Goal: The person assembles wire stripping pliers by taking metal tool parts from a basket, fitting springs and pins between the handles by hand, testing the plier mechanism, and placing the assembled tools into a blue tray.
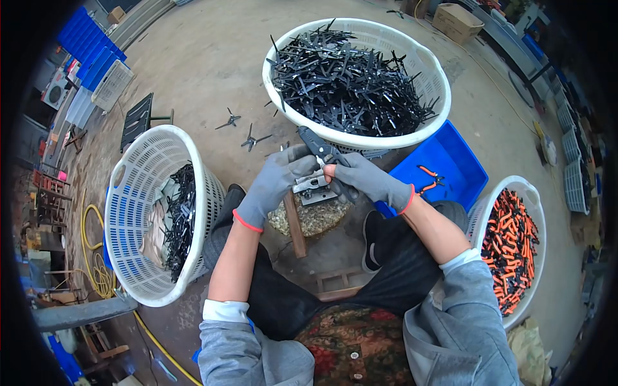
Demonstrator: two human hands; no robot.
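Both hands wear grey gloves with orange cuffs and meet over a small metal fixture [315, 191] on a round stone block [309, 219]. My left hand [278, 180] is closed at the fixture's left side; what its fingers hold is too small to make out. My right hand [367, 180] is closed round a dark tool part [315, 143], which points up and to the left between the hands. The right thumb tip, bare of glove, presses near the fixture's top. A wooden stick [295, 225] leans against the stone.
A white basket of black metal parts [354, 83] stands ahead. Another basket [148, 219] is at left, and one with orange-handled pieces [512, 251] at right. A blue tray [460, 161] holds orange-handled pliers [430, 180]. Loose black parts [252, 138] lie on the floor.
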